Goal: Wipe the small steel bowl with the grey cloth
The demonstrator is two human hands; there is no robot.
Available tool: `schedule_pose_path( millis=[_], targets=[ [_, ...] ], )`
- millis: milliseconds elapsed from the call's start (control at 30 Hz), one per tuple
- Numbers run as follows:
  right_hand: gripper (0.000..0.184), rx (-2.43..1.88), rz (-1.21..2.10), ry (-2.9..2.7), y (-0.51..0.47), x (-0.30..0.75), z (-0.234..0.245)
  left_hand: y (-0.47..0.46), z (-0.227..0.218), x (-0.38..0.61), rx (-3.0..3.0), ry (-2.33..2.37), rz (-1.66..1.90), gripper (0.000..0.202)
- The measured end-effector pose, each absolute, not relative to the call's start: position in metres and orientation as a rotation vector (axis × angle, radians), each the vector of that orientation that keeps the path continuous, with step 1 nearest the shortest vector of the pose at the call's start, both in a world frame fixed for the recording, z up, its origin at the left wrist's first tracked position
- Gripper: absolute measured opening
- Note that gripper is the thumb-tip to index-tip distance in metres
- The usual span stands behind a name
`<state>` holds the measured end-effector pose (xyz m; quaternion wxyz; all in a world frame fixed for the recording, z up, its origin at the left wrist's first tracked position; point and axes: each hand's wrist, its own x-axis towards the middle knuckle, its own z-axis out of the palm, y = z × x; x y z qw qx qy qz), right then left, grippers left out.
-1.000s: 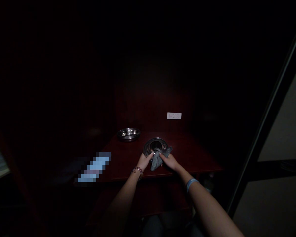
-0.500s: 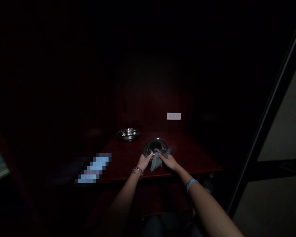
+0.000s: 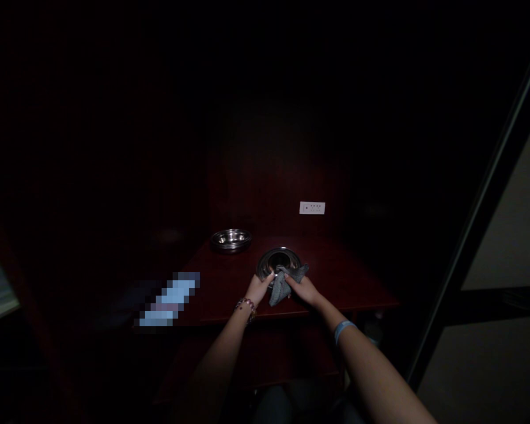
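Note:
A shiny round metal plate (image 3: 286, 251) with a raised rim is tilted toward me above the front part of the dark red table. My left hand (image 3: 259, 287) grips its near left edge, thumb on top. My right hand (image 3: 304, 288) pinches a grey cloth (image 3: 281, 290) against the plate's near right rim. One end of the cloth hangs below the rim and another spreads over the right side. The fingers under the plate are hidden.
Several stacked metal plates (image 3: 230, 242) sit farther back on the left of the table (image 3: 335, 277). A white power socket (image 3: 312, 208) is on the back wall. A pixelated bright patch (image 3: 170, 300) lies at the left. A pale panel (image 3: 503, 353) stands at the far right.
Almost nothing differs. The view shifts very slightly, while both hands, the plate and the cloth keep their positions relative to each other.

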<state>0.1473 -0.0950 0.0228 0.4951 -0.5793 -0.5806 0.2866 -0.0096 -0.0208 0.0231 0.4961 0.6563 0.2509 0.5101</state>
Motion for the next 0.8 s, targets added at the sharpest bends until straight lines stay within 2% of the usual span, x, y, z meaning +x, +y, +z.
schedule_pose_path(
  millis=[333,633,800],
  targets=[
    [0.045,-1.395,0.68,-1.436,-0.095,0.148,0.022,-0.025,0.027,-0.009,1.566,0.605,1.244,0.035],
    [0.04,-1.419,0.673,-1.33,-0.087,0.148,0.022,-0.032,0.035,-0.009,1.548,0.5,1.128,0.047],
    [0.041,-1.44,0.643,-1.358,-0.086,0.148,0.02,-0.028,0.03,-0.01,1.535,0.621,1.229,0.048]
  ],
)
